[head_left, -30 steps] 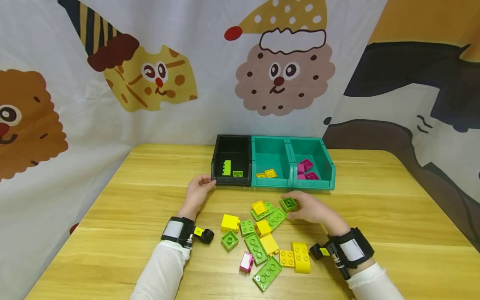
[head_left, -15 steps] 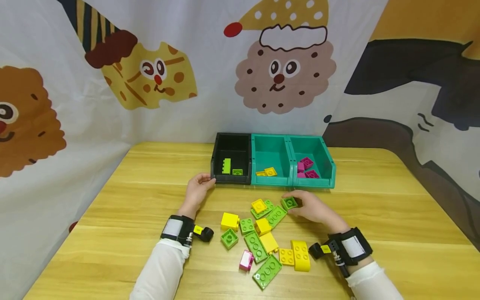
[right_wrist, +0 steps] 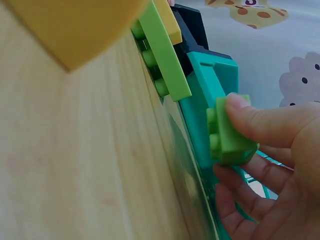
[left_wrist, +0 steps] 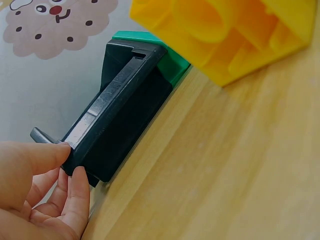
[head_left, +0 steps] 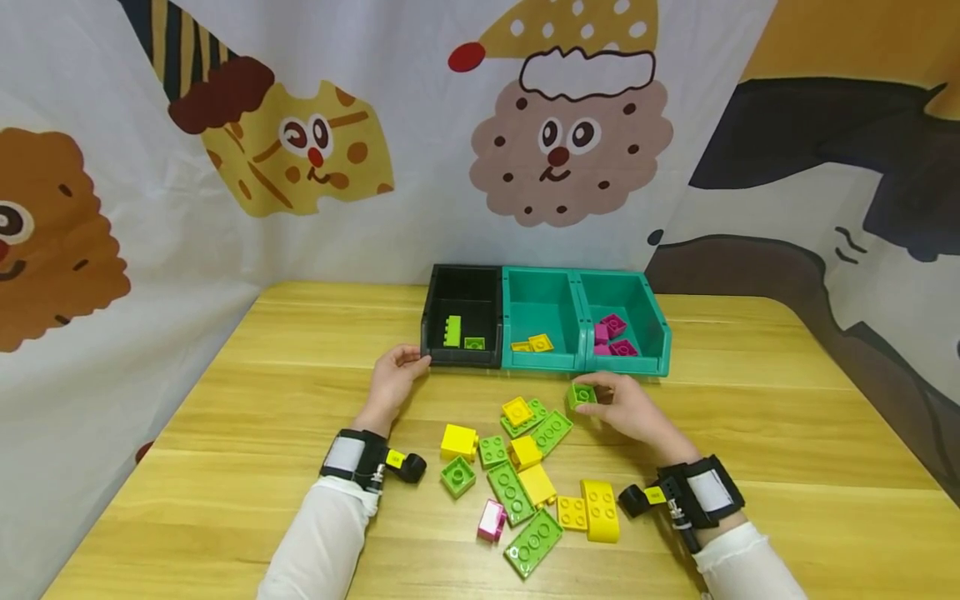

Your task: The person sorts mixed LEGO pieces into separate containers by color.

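My right hand (head_left: pixel 626 408) pinches a small green brick (head_left: pixel 581 395) just above the table, in front of the teal bins; the right wrist view shows thumb and fingers round the green brick (right_wrist: pixel 227 132). My left hand (head_left: pixel 393 375) holds the front left corner of the black bin (head_left: pixel 462 321), thumb and fingers on the corner of the black bin (left_wrist: pixel 112 130). The black bin holds two green bricks (head_left: pixel 453 332). A pile of loose green, yellow and pink bricks (head_left: pixel 525 467) lies between my hands.
Two teal bins stand right of the black one: the middle bin (head_left: pixel 542 321) holds yellow bricks, the right bin (head_left: pixel 624 321) holds magenta bricks. A cartoon-printed cloth hangs behind the wooden table (head_left: pixel 787 433). The table's left edge meets the draped cloth.
My right hand has lifted the small green brick off the pile's edge and carried it slightly up and toward the bins. The left hand has stayed on the black bin.
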Tool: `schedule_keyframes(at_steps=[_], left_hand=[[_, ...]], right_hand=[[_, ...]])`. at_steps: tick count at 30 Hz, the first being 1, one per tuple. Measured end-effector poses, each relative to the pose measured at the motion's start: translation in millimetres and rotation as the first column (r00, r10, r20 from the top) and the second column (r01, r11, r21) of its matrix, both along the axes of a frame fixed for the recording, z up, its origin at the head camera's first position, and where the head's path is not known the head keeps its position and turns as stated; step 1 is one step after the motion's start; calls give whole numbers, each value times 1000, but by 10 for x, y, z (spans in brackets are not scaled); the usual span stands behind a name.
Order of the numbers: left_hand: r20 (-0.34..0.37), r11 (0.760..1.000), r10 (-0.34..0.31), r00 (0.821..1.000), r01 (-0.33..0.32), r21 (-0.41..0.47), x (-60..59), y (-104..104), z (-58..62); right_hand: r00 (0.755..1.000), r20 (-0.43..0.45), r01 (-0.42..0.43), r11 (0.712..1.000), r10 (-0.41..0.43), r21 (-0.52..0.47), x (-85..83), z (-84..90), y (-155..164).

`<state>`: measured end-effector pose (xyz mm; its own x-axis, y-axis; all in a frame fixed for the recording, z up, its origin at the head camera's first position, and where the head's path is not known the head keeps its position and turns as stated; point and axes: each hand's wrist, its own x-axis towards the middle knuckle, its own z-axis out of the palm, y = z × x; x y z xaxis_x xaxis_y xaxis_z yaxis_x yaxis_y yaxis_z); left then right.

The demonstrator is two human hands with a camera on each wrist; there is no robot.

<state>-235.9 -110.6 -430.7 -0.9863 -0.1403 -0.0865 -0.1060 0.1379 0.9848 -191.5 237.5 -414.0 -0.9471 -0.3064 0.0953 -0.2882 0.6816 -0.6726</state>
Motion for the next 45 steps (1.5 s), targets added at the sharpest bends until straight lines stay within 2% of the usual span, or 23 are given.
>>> schedule_keyframes(at_steps=[13, 19, 24, 27, 36, 41, 45], left_hand=[[-16, 1000, -6, 1000, 7, 9, 15, -17, -8], [-14, 1000, -8, 1000, 8, 11, 7, -15, -14], [-18, 1000, 4, 1000, -4, 9, 10, -31, -10], [-15, 1000, 0, 1000, 0, -3, 14, -26, -9], [-18, 1000, -5, 1000, 5, 8, 12, 10, -23], [-24, 1000, 3, 1000, -3, 13, 7, 5, -28], [-23, 1000, 0, 1000, 0, 15, 11, 3, -26]], right_hand=[[998, -66, 5, 999, -8, -50, -39, 150, -57], [996, -83, 39, 998, -44, -54, -137, 408, -203], [996, -88, -27, 999, 23, -44, -273, 646, -522], [993, -106, -49, 999, 47, -19, -357, 722, -739], [986, -161, -22, 996, 35, 83, -586, 709, -1215], [982, -171, -57, 989, 81, 139, -641, 648, -1392], [970, -205, -84, 969, 133, 230, -650, 587, -1480]])
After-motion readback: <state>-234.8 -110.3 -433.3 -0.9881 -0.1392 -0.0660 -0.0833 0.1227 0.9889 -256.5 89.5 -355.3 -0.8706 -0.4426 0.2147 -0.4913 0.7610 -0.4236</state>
